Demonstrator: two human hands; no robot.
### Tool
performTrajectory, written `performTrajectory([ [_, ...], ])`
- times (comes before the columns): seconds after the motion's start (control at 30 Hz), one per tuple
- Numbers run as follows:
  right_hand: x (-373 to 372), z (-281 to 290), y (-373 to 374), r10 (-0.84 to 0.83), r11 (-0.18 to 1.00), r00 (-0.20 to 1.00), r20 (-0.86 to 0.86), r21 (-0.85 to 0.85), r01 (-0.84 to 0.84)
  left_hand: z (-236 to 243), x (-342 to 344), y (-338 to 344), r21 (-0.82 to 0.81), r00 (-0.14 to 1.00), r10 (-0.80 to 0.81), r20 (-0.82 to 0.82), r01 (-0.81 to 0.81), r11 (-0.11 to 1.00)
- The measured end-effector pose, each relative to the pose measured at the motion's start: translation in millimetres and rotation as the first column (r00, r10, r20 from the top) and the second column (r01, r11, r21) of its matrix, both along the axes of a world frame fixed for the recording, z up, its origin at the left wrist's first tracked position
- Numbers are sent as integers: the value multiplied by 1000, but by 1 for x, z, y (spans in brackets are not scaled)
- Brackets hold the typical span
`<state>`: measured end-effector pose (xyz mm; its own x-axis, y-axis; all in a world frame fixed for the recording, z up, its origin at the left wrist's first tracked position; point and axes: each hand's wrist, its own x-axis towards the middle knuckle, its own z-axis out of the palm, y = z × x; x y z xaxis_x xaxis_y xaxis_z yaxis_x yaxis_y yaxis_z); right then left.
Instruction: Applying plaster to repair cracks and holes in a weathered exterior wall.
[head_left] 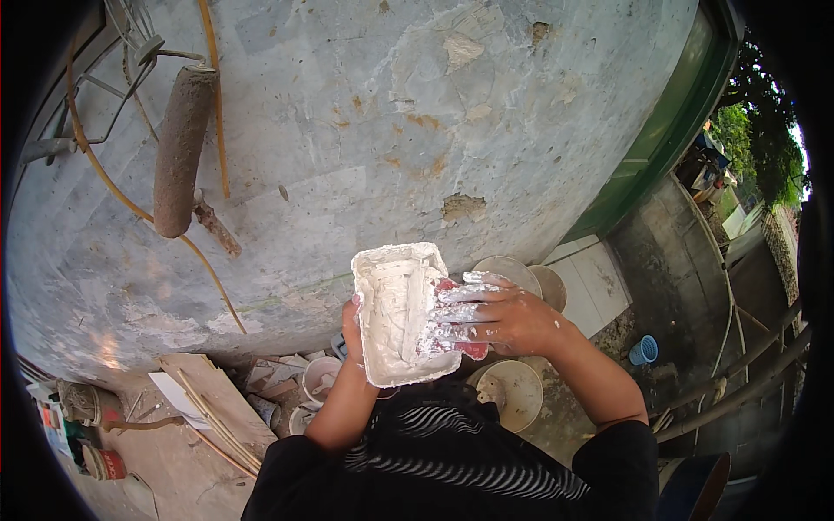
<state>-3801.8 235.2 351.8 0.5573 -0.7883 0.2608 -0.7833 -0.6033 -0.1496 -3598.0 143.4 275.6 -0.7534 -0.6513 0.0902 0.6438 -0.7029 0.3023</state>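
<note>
My left hand [352, 328] grips the left side of a rectangular tray [398, 313], held up in front of me and coated inside with thick off-white paste. My right hand [504, 314], fingers smeared white, is closed on a red tool [470, 349] at the tray's right edge. The tool's far end is hidden by paste and fingers, so I cannot make out its shape.
A stained, flaking wall [486, 130] rises ahead, with a dirty roller [184, 148] and hoses hanging left. Buckets [514, 389] stand below, boards [208, 395] and rubble lie lower left, and a green door [621, 174], blue cup [643, 349] and poles are right.
</note>
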Motion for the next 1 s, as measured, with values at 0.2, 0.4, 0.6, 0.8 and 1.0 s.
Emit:
performTrajectory([
  [0.2, -9, 11, 9, 23, 999, 1000, 3, 37, -23, -4, 2, 1, -2, 999, -32, 37, 32, 999],
  [0.4, 1, 10, 16, -58, 992, 998, 11, -115, 59, -3, -3, 12, -18, 997, 46, -63, -47, 999],
  [0.6, 12, 0, 17, -134, 947, 991, 15, -292, 132, 5, -8, 19, -84, 986, 166, -6, -166, 983],
  [0.8, 24, -1, 11, -154, 903, 983, 96, -390, 179, -1, -8, 17, -163, 976, 218, -13, -217, 963],
  [1.0, 19, -3, 1, -170, 888, 977, 131, -409, 209, -6, -8, 18, -142, 966, 247, -78, -256, 956],
])
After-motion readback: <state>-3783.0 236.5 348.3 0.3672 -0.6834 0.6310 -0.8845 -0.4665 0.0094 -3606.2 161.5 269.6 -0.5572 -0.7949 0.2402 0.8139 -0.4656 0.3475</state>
